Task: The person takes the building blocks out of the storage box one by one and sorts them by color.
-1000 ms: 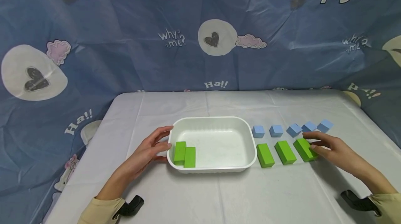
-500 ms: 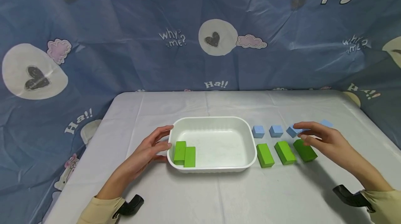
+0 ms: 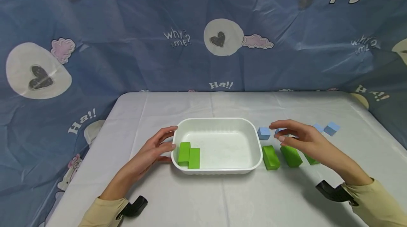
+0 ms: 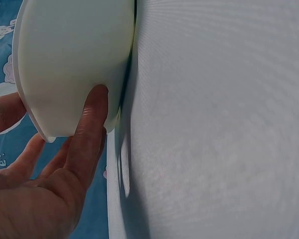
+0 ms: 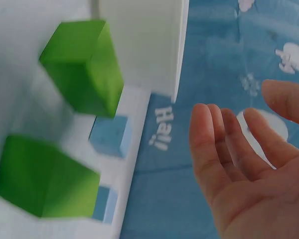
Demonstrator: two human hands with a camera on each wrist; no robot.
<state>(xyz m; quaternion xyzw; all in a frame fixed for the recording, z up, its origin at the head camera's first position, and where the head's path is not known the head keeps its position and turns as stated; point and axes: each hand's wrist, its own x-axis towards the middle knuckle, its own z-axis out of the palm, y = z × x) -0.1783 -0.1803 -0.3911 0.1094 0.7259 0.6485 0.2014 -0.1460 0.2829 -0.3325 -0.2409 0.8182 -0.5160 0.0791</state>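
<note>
A white plastic tray (image 3: 229, 171) lies on the table with two green blocks (image 3: 184, 154) side by side in its left end. My left hand (image 3: 147, 157) rests at the tray's left end with spread fingers. In the left wrist view one finger (image 4: 92, 112) lies along the tray's outer wall. My right hand (image 3: 305, 140) hovers with nothing in it over the blocks right of the tray, thumb and fingers apart. Under it are a green block (image 3: 291, 156) and a blue cube (image 3: 279, 130), partly covered. The right wrist view shows that palm (image 5: 259, 199) bare.
Nearest the tray's right side are another green block (image 3: 270, 158) and a blue cube (image 3: 264, 133). A third green block (image 3: 311, 159) peeks from beneath the right hand, with a blue cube (image 3: 332, 128) farther right. A blue printed cloth (image 3: 178, 68) hangs behind the white-covered table (image 3: 190, 198).
My right hand has left the rightmost green block, risen and moved left above the blocks, carrying nothing. My left hand stays at the tray's end.
</note>
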